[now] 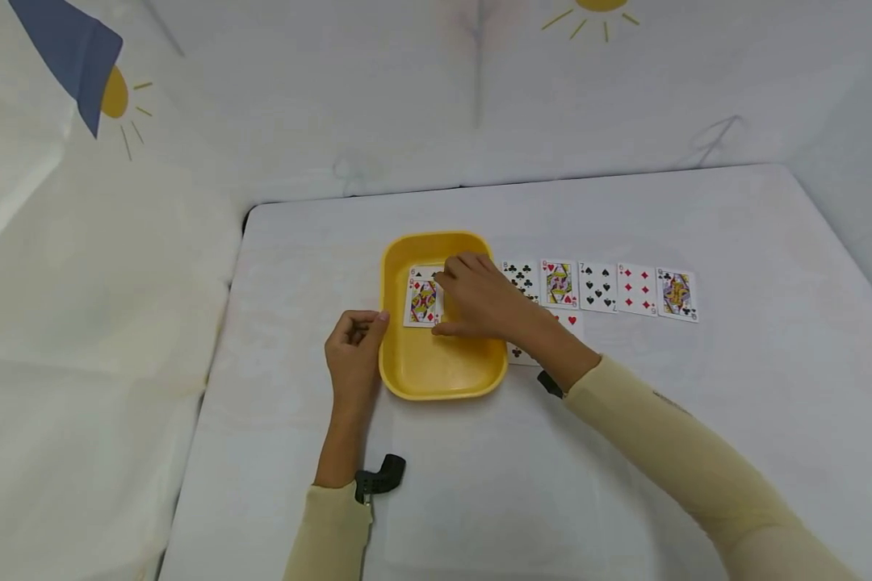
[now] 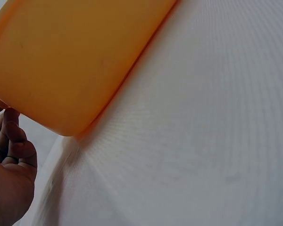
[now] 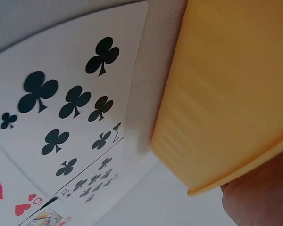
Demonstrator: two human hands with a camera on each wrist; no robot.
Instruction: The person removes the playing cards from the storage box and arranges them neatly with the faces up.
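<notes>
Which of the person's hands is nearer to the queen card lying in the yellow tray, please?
Right. The right hand reaches into the yellow tray, right beside the queen card. The left hand stays outside, at the tray's left rim.

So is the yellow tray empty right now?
No, the yellow tray holds a face card, and the right hand reaches into it.

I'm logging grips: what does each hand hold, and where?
The left hand pinches the yellow tray at its left rim. The right hand reaches inside over the cards; whether it grips one cannot be told.
</notes>
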